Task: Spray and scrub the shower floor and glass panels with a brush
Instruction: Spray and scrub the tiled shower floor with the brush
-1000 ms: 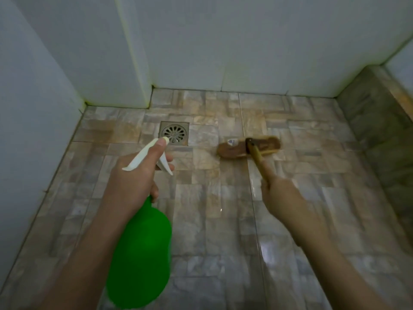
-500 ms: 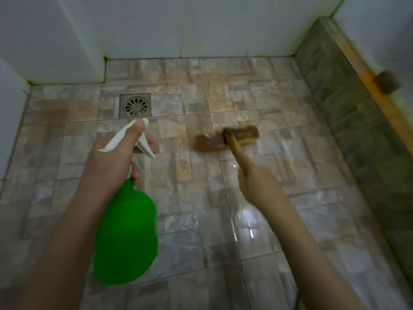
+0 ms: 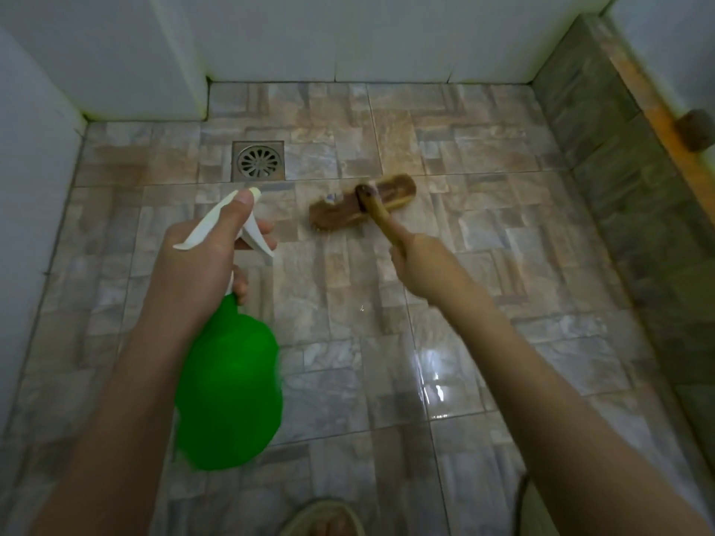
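Hands at work over a tiled shower floor (image 3: 503, 234), seen from above. A square metal drain (image 3: 258, 161) sits near the far wall and serves as the landmark.

The left hand (image 3: 201, 261) holds a green spray bottle (image 3: 228, 388) in the air, on the person's side of the drain. Its fingers curl round the bottle's neck and white trigger, and the thumb lies along the top of the spray head. The nozzle points toward the drain.

The right hand (image 3: 421, 265) grips the handle of a brush (image 3: 360, 205), its fingers closed round the wood. The brown brush head rests on the floor just right of the drain and slightly nearer the person, angled across the tiles.

Tiles beyond and right of the drain look brownish. A wet shine shows well to the drain's right, close to the person. A raised tiled ledge (image 3: 619, 156) runs far right of the drain. No glass panel can be made out.

The step appears to be scrubbing the floor. To do it well, the person should probably spray the stained tiles by the drain first, then press the bristles flat and work in short overlapping strokes, pushing dirty water toward the drain. Wet tiles may be slippery, so steady footing matters.
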Demonstrator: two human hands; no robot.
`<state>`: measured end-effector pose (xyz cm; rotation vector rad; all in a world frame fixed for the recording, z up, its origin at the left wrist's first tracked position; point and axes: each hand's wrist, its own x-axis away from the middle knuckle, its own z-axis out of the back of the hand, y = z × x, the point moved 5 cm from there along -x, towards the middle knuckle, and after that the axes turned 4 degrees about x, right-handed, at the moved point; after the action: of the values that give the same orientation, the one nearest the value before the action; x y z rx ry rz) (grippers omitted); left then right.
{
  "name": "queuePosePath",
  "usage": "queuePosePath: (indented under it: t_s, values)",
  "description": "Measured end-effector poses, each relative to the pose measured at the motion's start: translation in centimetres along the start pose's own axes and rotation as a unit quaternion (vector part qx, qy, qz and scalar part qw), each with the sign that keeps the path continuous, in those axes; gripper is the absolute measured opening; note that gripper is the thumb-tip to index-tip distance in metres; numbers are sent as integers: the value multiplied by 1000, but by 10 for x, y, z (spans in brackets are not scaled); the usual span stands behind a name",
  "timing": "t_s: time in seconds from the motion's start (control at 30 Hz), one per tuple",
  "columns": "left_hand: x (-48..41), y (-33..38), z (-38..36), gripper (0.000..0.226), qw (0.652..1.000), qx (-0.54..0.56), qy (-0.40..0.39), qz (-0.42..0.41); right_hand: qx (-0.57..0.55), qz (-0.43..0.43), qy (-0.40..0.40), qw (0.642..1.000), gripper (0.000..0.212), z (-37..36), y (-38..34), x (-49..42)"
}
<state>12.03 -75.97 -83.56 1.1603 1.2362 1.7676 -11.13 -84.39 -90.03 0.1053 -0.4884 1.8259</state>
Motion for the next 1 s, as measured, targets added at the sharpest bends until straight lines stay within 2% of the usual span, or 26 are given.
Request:
queuePosePath:
  t_s: [0.07, 0.13, 0.23, 0.37, 0.47, 0.53, 0.67, 0.77, 0.87, 0.93, 1.0]
  values:
    - [6, -4, 5, 23, 1000, 8, 2, 5, 6, 1, -5, 1000, 67, 1, -3, 5]
    - [14, -9, 10, 24, 1000, 4, -3, 6, -20, -29, -13, 999, 71, -13, -4, 61]
    - [27, -18, 18, 29, 1000, -9, -11, 3, -28, -68, -66, 995, 76, -38, -22, 150]
    - [44, -28, 30, 32, 1000, -17, -15, 9, 11, -6, -21, 1000, 77, -38, -44, 89]
    - [53, -37, 46, 32, 1000, -13, -7, 21, 7, 13, -18, 1000, 71, -33, -54, 51]
    - [60, -39, 58, 32, 1000, -15, 1, 21, -16, -15, -36, 999, 71, -42, -54, 87]
    - [70, -43, 81, 32, 999, -9, 41, 27, -24, -23, -134, 990, 80, -68, -83, 182]
    - [73, -43, 97, 29, 997, -8, 73, 20, 7, 34, -65, 997, 81, -72, -112, 121]
    - [80, -43, 115, 28, 994, 1, 108, 20, 9, 64, -55, 996, 77, -76, -131, 56]
    - [87, -44, 125, 26, 992, 11, 120, 29, 1, 56, -68, 996, 81, -81, -130, 76]
    - [92, -43, 132, 27, 991, 31, 127, 43, -13, 51, -116, 992, 86, -82, -126, 140]
